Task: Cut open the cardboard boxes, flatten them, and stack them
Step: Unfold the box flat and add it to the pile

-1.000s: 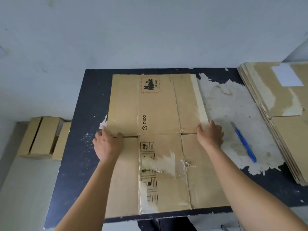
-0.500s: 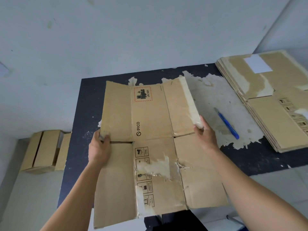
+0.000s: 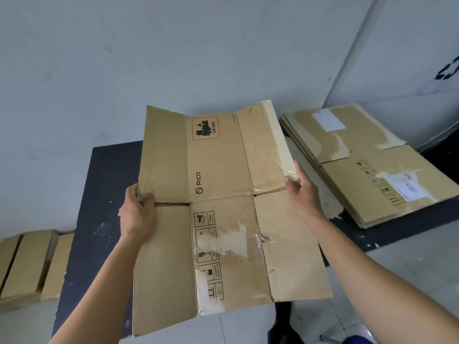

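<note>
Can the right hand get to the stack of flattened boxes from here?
Probably yes: the stack lies just right of the right hand with nothing between, though that hand grips the flattened box.

Flattened brown cardboard box (image 3: 218,170), printed PICO, tape-torn, held tilted at centre. Stack of flattened brown cardboard boxes (image 3: 360,145) lies at 2 o'clock.

Both hands grip flattened box (image 3: 218,207) (tape-scarred) aloft.

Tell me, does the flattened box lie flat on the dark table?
No, the left hand and right hand hold the flattened box raised and tilted above the dark table.
</note>
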